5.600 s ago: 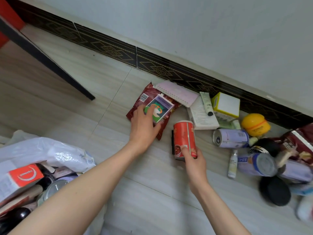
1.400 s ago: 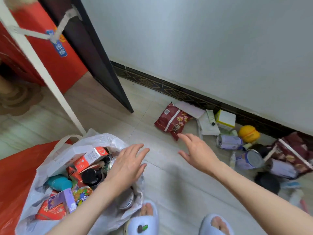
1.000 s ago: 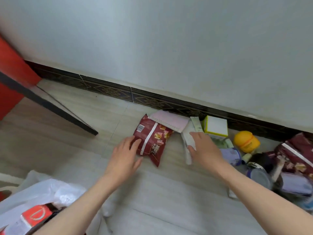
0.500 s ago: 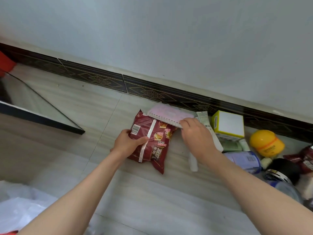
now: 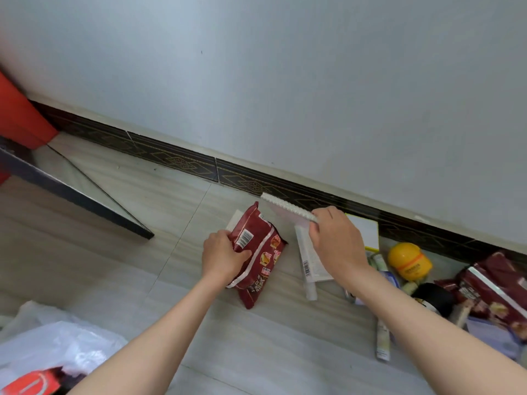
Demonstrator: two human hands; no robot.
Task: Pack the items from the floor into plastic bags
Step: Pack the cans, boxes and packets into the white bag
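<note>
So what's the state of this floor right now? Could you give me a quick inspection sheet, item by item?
Surface: pale tiled floor, bare in the middle.
Job's things: red snack packet, lifted at one end; pink spiral notebook, raised off the floor; white plastic bag at lower left, partly filled.
Clutter: white leaflet, yellow box, yellow round container, second red snack packet, black lid, small tubes and cans, all lying near the wall.
Grippers: left hand grips the red snack packet; right hand pinches the notebook's spiral edge.
Cables: nothing seen.
Surroundings: grey wall, dark patterned skirting, dark door edge, something red at left.
</note>
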